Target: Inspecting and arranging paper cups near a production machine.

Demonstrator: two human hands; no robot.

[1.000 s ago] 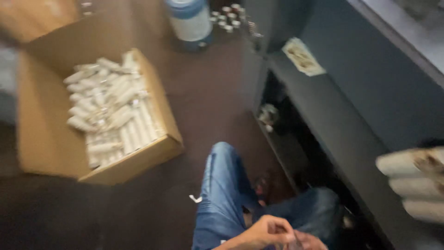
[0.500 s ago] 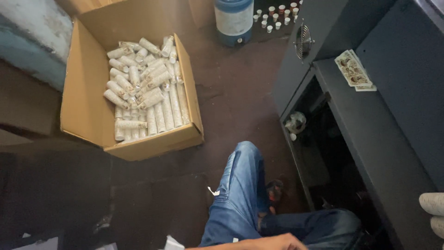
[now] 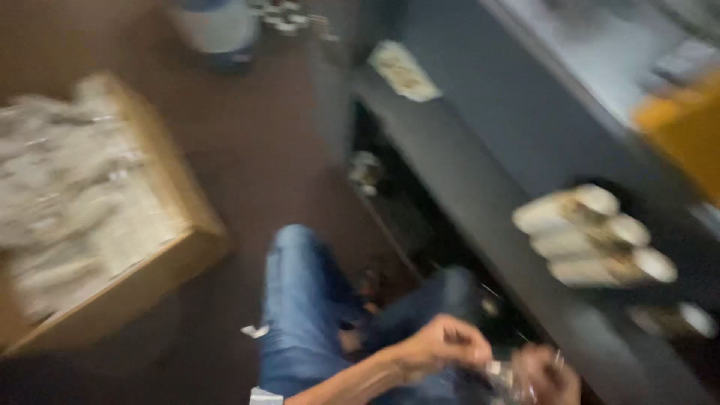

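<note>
Left hand (image 3: 442, 346) and right hand (image 3: 546, 375) close together, grips curled on blurred shiny thing (image 3: 504, 375); exact hold unclear. Three rolls (image 3: 592, 236) on shelf (image 3: 480, 195). One box (image 3: 150, 277) on floor.

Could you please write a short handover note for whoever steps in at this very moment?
Left hand: curled shut low in the frame, over the lap in blue jeans, on something small and shiny; blur hides what it is.
Right hand: beside the left, grip unclear.
Cardboard box of pale rolls: on the floor, left.
Three pale rolls stick out of the dark machine, right.
Done and left: the blurred view does not show.
</note>
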